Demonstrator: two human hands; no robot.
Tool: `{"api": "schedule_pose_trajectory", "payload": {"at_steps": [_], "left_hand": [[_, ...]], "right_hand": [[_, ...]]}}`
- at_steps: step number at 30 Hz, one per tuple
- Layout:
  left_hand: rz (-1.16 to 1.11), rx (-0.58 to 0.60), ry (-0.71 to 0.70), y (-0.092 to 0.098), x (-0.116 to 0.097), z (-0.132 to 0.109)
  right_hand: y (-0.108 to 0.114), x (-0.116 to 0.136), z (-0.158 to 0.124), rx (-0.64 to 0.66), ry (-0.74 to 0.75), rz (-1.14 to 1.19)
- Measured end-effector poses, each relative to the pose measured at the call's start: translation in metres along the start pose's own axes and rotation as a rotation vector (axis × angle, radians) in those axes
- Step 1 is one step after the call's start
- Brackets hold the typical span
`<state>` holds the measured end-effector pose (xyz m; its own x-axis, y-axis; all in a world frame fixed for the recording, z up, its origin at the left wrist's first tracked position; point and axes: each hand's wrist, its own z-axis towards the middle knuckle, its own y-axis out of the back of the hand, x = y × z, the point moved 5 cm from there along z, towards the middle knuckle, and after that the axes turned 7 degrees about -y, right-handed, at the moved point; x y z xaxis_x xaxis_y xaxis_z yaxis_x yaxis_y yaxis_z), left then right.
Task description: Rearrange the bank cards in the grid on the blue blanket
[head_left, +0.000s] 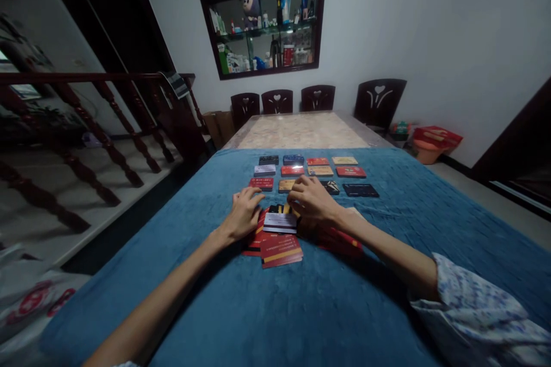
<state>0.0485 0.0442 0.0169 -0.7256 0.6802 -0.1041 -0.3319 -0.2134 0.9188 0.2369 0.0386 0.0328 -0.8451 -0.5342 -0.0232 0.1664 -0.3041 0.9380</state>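
Observation:
A heap of loose cards lies at the middle of the blue cloth, with a pale lilac card (279, 222) on top and a red card (282, 249) in front. My left hand (246, 212) rests at the heap's left edge, fingers curved and apart, holding nothing that shows. Bent over the back of the heap, my right hand (312, 199) has its fingers drawn together at a black-and-gold card (283, 209); its fingertips are partly hidden. Just beyond stand rows of small card stacks, among them a red stack (261, 184) and a dark blue stack (360, 190).
The blue cloth (206, 309) covers the near part of a long table, whose bare marbled top (297, 129) shows behind. Dark chairs (276, 101) line the far end. A wooden railing (103, 126) runs along the left, and a white plastic bag (34, 304) sits at lower left.

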Motion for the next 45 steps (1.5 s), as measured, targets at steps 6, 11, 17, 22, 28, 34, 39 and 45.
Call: {"api": "schedule_pose_trajectory", "payload": {"at_steps": [6, 11, 17, 22, 28, 34, 39, 45], "left_hand": [[-0.059, -0.081, -0.094, 0.007, -0.022, -0.022], [-0.152, 0.002, -0.265, 0.016, -0.043, -0.037], [-0.190, 0.176, -0.389, 0.024, -0.058, -0.043], [-0.187, 0.249, -0.424, 0.017, -0.057, -0.047], [-0.171, 0.265, -0.427, 0.019, -0.060, -0.047], [-0.225, 0.233, -0.433, 0.023, -0.061, -0.045], [-0.245, 0.238, -0.405, 0.024, -0.056, -0.044], [-0.296, 0.242, -0.392, 0.027, -0.054, -0.044]], "right_hand": [[-0.005, 0.020, -0.025, -0.113, 0.140, 0.078], [0.000, 0.038, -0.045, -0.191, 0.265, 0.171], [0.007, 0.046, -0.056, -0.059, 0.348, 0.262], [0.006, 0.046, -0.058, 0.055, 0.382, 0.300], [0.004, 0.046, -0.058, 0.092, 0.405, 0.308], [0.005, 0.049, -0.059, 0.098, 0.400, 0.303], [0.006, 0.051, -0.061, 0.070, 0.397, 0.295], [0.003, 0.054, -0.061, -0.046, 0.402, 0.274]]}}
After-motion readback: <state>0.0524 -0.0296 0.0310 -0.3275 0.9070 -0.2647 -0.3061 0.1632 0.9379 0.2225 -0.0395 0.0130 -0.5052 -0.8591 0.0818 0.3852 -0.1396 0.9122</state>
